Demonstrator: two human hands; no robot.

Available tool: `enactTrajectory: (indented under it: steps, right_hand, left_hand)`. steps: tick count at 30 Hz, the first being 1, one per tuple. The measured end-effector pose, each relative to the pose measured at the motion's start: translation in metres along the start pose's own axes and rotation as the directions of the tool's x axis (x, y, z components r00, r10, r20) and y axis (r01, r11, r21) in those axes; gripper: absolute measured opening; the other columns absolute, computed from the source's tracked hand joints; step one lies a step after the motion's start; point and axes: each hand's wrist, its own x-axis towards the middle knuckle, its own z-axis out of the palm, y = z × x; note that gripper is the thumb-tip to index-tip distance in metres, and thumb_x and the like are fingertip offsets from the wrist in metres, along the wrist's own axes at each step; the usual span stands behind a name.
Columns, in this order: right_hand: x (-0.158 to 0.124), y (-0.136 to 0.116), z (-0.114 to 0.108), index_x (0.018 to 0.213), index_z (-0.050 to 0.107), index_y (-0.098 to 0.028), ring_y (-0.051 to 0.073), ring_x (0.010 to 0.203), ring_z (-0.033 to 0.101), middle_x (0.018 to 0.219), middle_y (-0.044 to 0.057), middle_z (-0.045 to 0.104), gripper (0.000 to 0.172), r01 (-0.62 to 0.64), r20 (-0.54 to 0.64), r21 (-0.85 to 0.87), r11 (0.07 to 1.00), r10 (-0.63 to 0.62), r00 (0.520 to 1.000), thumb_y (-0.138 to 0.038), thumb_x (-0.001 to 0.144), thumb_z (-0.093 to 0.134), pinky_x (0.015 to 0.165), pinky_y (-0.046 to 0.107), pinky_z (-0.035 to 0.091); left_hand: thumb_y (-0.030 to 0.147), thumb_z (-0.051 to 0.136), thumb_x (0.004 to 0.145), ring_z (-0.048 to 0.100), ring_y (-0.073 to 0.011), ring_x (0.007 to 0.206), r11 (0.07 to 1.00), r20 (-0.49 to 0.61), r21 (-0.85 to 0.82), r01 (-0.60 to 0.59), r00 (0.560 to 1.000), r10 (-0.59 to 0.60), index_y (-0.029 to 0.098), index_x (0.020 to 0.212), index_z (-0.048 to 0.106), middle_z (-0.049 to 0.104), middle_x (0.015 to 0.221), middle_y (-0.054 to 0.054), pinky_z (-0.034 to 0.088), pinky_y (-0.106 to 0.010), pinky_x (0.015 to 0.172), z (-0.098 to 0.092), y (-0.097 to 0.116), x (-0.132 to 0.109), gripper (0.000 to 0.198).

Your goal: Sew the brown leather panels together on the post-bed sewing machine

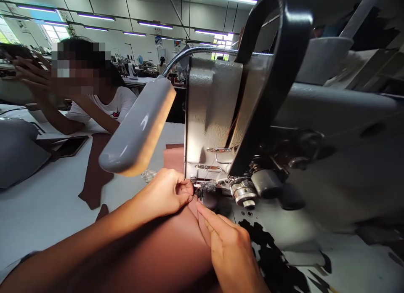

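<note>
A reddish-brown piece of leather-like material (164,246) lies under the needle area of a sewing machine (214,103) and spreads toward me. Left of the presser foot (198,193), my left hand (167,191) is closed, thumb and fingers pinching the material close to the needle. My right hand (230,242) is on the near right side, its index fingertip pressed on the material just before the foot. The other right fingers are curled around a folded edge, partly hidden. A grey lamp (139,124) lights the spot.
Scissors (318,280) and black scraps (271,251) lie at the right. Dark brown cut pieces (96,166) and a phone (71,146) rest on the white table (47,217). Across it sits a person (104,99) with raised hands. A black curved bar (268,74) rises before the machine head.
</note>
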Motion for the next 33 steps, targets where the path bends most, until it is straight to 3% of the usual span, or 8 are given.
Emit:
enactTrajectory:
  steps: [9, 16, 19, 22, 24, 27, 31, 33]
  right_hand:
    - [0.003, -0.001, 0.0, 0.129, 0.055, -0.027, 0.014, 0.096, 0.068, 0.106, 0.001, 0.07, 0.046, 0.002, -0.008, 0.016, 1.0, -0.001, 1.0, -0.014, 0.092, 0.031, 0.083, 0.021, 0.055]
    - [0.001, -0.001, -0.007, 0.118, 0.063, -0.025, 0.016, 0.095, 0.067, 0.103, 0.001, 0.071, 0.04, -0.191, 0.021, 0.101, 0.976, 0.19, 0.982, -0.019, 0.088, 0.038, 0.084, 0.024, 0.053]
    - [-0.009, 0.006, -0.012, 0.108, 0.059, -0.021, 0.014, 0.066, 0.063, 0.075, -0.001, 0.066, 0.026, -0.299, 0.101, 0.148, 0.943, 0.286, 0.953, -0.028, 0.088, 0.043, 0.064, 0.022, 0.051]
    - [-0.019, 0.014, -0.019, 0.082, 0.057, -0.02, 0.014, 0.069, 0.058, 0.075, 0.0, 0.061, 0.019, -0.294, 0.178, 0.119, 0.948, 0.271, 0.946, -0.03, 0.088, 0.043, 0.066, 0.023, 0.046]
    - [-0.021, 0.018, -0.023, 0.076, 0.057, -0.019, 0.016, 0.078, 0.056, 0.08, 0.003, 0.06, 0.023, -0.286, 0.215, 0.17, 0.943, 0.247, 0.945, -0.032, 0.088, 0.042, 0.073, 0.025, 0.045]
    - [-0.018, 0.021, -0.027, 0.08, 0.061, -0.017, 0.016, 0.079, 0.055, 0.08, 0.003, 0.058, 0.028, -0.367, 0.332, 0.483, 0.795, 0.222, 0.917, -0.041, 0.088, 0.047, 0.073, 0.024, 0.044]
    - [-0.012, 0.02, -0.022, 0.081, 0.063, -0.015, 0.011, 0.062, 0.054, 0.064, 0.0, 0.057, 0.037, -0.516, 0.509, 0.79, 0.331, 0.115, 0.853, -0.051, 0.075, 0.065, 0.06, 0.019, 0.04]
    - [-0.014, 0.017, -0.016, 0.083, 0.063, -0.013, 0.009, 0.054, 0.052, 0.059, 0.0, 0.055, 0.046, -0.465, 0.446, 0.801, 0.377, 0.143, 0.884, -0.058, 0.079, 0.059, 0.055, 0.018, 0.039]
  left_hand:
    - [0.01, 0.053, 0.067, 0.046, -0.0093, 0.049, 0.999, -0.024, 0.021, -0.043, 0.999, 0.044, 0.013, 0.063, 0.058, 0.05, 0.052, 0.004, 0.032, -0.016, 0.046, 0.002, -0.003, 0.003, 0.007]
    - [0.016, 0.054, 0.081, 0.057, -0.0132, 0.063, 0.982, -0.172, 0.076, -0.173, 0.968, 0.183, 0.016, 0.075, 0.069, 0.063, 0.07, 0.0, 0.045, -0.021, 0.06, 0.005, -0.009, -0.012, 0.017]
    - [0.013, 0.051, 0.089, 0.058, -0.019, 0.09, 0.892, -0.317, 0.213, -0.399, 0.836, 0.449, 0.016, 0.092, 0.069, 0.066, 0.094, -0.006, 0.048, -0.03, 0.081, 0.011, -0.014, -0.03, 0.018]
    - [0.016, 0.049, 0.094, 0.055, -0.0225, 0.108, 0.7, -0.245, 0.276, -0.658, 0.656, 0.713, 0.012, 0.109, 0.061, 0.066, 0.106, -0.012, 0.046, -0.037, 0.094, 0.022, -0.016, -0.047, 0.019]
    - [0.026, 0.047, 0.097, 0.058, -0.0224, 0.107, 0.636, -0.185, 0.275, -0.721, 0.609, 0.771, 0.009, 0.114, 0.058, 0.068, 0.104, -0.013, 0.048, -0.036, 0.094, 0.029, -0.014, -0.054, 0.026]
    - [0.04, 0.05, 0.093, 0.064, -0.0244, 0.096, 0.598, -0.174, 0.39, -0.7, 0.581, 0.795, 0.006, 0.11, 0.058, 0.071, 0.096, -0.014, 0.052, -0.036, 0.088, 0.034, -0.01, -0.058, 0.039]
    - [0.044, 0.058, 0.088, 0.066, -0.0241, 0.087, 0.602, -0.213, 0.387, -0.698, 0.568, 0.795, 0.006, 0.107, 0.058, 0.072, 0.091, -0.013, 0.055, -0.036, 0.08, 0.033, -0.006, -0.057, 0.042]
    - [0.031, 0.058, 0.091, 0.065, -0.021, 0.084, 0.638, -0.276, 0.282, -0.717, 0.576, 0.77, 0.008, 0.106, 0.059, 0.071, 0.087, -0.011, 0.054, -0.033, 0.077, 0.033, -0.005, -0.056, 0.028]
